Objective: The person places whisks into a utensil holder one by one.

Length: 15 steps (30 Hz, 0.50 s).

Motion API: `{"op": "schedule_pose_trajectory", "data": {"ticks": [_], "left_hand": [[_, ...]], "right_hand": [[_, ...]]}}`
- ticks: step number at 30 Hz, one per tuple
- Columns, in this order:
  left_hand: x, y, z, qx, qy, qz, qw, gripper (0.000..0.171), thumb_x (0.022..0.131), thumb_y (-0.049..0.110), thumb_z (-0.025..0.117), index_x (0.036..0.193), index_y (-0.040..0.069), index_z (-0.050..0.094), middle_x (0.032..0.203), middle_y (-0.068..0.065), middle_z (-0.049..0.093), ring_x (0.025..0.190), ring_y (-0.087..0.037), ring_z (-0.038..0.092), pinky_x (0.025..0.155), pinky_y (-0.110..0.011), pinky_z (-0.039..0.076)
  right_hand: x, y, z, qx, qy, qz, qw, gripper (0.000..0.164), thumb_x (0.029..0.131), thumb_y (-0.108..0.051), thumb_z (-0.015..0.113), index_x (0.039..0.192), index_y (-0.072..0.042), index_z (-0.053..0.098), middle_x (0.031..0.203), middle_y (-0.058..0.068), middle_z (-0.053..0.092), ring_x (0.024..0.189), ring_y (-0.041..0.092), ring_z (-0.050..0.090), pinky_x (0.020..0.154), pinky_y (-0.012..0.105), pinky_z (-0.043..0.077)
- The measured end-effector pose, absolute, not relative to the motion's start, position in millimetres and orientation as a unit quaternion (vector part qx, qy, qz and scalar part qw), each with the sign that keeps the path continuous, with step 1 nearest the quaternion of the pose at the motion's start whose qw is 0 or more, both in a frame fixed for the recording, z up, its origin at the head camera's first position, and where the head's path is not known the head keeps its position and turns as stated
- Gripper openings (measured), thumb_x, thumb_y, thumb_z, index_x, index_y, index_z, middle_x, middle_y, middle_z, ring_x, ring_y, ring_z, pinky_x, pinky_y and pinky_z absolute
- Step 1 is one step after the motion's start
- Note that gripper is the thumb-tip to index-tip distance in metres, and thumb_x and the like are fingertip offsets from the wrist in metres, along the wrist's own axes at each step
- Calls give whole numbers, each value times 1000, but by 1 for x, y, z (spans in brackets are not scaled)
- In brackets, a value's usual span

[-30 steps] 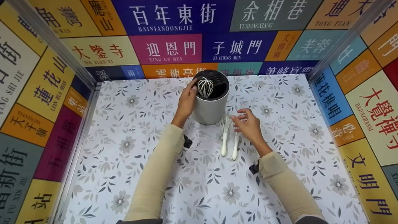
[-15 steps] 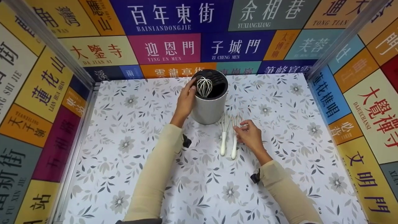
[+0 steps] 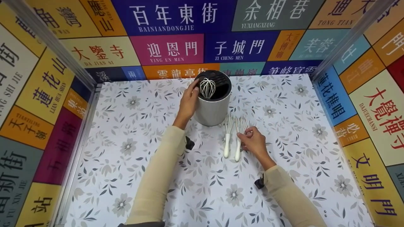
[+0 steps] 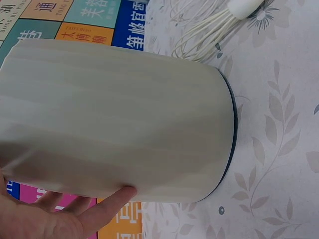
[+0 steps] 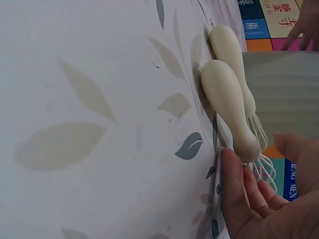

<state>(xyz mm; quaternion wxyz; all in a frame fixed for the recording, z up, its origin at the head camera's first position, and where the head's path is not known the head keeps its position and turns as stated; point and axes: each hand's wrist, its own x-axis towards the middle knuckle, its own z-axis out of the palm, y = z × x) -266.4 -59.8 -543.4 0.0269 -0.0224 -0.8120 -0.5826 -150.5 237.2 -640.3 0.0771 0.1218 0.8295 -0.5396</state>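
Note:
A pale grey utensil holder (image 3: 212, 112) with a black slotted top stands upright at the back of the table. One whisk (image 3: 207, 88) sits in it, wires up. My left hand (image 3: 188, 102) holds the holder's left side near the rim, and its fingers (image 4: 107, 211) lie along the wall in the left wrist view. Two more white-handled whisks lie side by side before it: a left whisk (image 3: 227, 145) and a right whisk (image 3: 238, 149). My right hand (image 3: 254, 140) is at the right whisk's neck, fingertips beside the handle (image 5: 227, 94), thumb apart from it in the right wrist view.
The table (image 3: 202, 195) wears a white cloth printed with grey flowers and leaves. Printed panels (image 3: 167, 49) rise behind the holder and along both sides, with metal posts at the corners.
My right hand has come down and toward me, from over the wires to the neck of the right whisk. The left hand, the holder and the whisks stay put.

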Motion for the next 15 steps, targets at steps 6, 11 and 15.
{"op": "schedule_pose_trajectory", "data": {"ticks": [6, 11, 15], "left_hand": [[-266, -59, -543, -14, -811, -585, 19, 47, 109, 51, 37, 153, 40, 45, 159, -3, 44, 145, -22, 41, 121, -48, 30], [-267, -59, -543, -15, -809, -588, 25, 46, 109, 48, 37, 153, 38, 46, 156, -5, 46, 143, -22, 43, 121, -47, 31], [-267, -59, -543, -15, -808, -588, 28, 46, 109, 47, 38, 153, 37, 46, 152, -7, 49, 140, -23, 45, 120, -47, 33]], "right_hand": [[-150, 236, -641, 123, 845, -513, 93, 57, 84, -44, 83, 116, -5, 56, 103, 15, 67, 72, 21, 74, 59, 36, 61], [-151, 235, -639, 121, 853, -494, 116, 56, 85, -38, 83, 117, -3, 55, 103, 17, 71, 66, 18, 72, 56, 35, 60], [-152, 234, -637, 125, 852, -492, 130, 51, 87, -33, 81, 117, -2, 54, 103, 18, 74, 62, 18, 72, 55, 35, 60]]}}
